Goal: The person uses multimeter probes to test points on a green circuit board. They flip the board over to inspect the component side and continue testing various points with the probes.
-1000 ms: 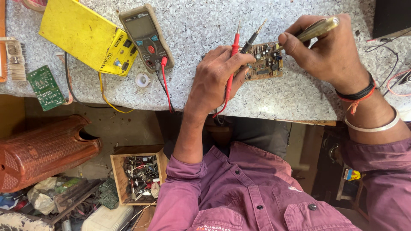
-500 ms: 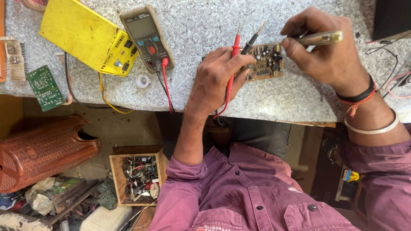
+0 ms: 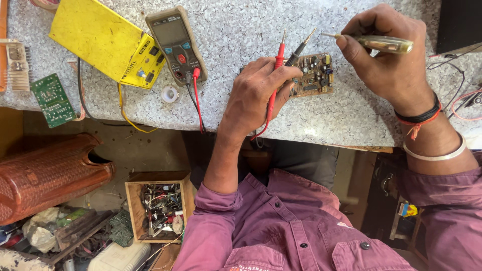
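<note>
My left hand (image 3: 257, 95) grips a red probe (image 3: 277, 62) and a black probe (image 3: 300, 51) together, their tips pointing away from me. It rests against the left edge of a small brown circuit board (image 3: 315, 75) lying on the speckled grey worktop (image 3: 236, 35). My right hand (image 3: 386, 55) pinches a screwdriver with a clear yellowish handle (image 3: 389, 44), held level above the board with its metal tip pointing left. The red lead runs back to a grey multimeter (image 3: 175, 42) at the left.
A yellow box-shaped instrument (image 3: 105, 42) lies left of the multimeter, with a green circuit board (image 3: 51, 99) near the worktop's edge. A white tape roll (image 3: 170, 94) sits below the multimeter. On the floor stand a wooden box of parts (image 3: 156, 206) and an orange woven basket (image 3: 47, 173). Loose wires (image 3: 464, 100) lie at right.
My right hand has lifted the screwdriver off the board and turned it level, tip pointing left. My left hand keeps both probes in the same place.
</note>
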Motion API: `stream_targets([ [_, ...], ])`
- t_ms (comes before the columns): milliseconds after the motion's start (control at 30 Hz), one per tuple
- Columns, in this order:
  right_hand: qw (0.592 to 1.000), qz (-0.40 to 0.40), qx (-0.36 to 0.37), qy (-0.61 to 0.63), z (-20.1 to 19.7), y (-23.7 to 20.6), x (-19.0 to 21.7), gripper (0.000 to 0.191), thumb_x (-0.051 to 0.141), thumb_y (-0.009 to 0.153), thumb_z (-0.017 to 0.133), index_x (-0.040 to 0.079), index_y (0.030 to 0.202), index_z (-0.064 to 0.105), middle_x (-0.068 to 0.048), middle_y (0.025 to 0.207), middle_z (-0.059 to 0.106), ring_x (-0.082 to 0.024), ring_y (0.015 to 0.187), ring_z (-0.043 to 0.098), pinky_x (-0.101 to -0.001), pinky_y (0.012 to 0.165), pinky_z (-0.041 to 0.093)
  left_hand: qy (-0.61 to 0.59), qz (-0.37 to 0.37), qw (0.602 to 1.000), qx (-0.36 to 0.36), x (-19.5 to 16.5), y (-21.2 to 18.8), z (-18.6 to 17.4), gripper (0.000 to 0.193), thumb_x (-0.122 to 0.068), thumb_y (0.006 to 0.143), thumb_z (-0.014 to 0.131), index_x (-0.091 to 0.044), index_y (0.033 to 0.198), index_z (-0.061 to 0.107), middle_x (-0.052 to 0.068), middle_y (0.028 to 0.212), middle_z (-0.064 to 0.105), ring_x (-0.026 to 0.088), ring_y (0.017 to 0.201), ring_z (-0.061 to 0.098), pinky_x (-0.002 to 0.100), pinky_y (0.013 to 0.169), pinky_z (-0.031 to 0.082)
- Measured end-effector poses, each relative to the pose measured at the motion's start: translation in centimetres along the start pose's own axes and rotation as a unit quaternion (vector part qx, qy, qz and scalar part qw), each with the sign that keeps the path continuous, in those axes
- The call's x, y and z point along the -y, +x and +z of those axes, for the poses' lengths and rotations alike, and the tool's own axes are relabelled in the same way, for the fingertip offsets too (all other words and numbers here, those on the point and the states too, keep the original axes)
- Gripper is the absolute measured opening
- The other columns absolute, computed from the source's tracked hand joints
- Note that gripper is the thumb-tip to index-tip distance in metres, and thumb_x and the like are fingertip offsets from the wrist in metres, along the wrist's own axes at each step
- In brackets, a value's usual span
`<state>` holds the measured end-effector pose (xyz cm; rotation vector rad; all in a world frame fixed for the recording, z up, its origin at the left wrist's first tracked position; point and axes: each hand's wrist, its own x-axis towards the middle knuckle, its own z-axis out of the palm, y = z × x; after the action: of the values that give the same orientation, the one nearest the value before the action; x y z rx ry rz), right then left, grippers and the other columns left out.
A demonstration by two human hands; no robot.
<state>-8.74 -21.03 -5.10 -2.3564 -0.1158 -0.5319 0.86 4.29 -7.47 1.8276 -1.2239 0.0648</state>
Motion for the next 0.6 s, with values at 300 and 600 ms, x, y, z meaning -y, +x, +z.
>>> stream_targets([
  [300,0.999,0.000,0.041,0.032,-0.3,0.7,1.1,0.014,0.005,0.104,0.080,-0.003,0.106,0.068,-0.010,0.093,0.071,-0.015,0.083,0.069,-0.0269,0.076,0.053,0.002,-0.005,1.000,0.001,0.0,0.1,0.1,0.028,-0.011,0.093,0.079,-0.013,0.117,0.065,0.007,0.096,0.067,0.028,0.098,0.067,0.044,0.090,0.053],
  [600,1.000,-0.008,-0.002,-0.018,-0.1,0.1,0.5,0.010,0.003,0.109,0.078,-0.003,0.113,0.071,-0.013,0.101,0.071,-0.017,0.090,0.069,-0.0262,0.079,0.054,0.003,-0.007,1.000,0.001,-0.1,0.0,0.2,0.028,-0.012,0.093,0.079,-0.013,0.117,0.065,0.007,0.096,0.067,0.028,0.098,0.067,0.044,0.091,0.053],
])
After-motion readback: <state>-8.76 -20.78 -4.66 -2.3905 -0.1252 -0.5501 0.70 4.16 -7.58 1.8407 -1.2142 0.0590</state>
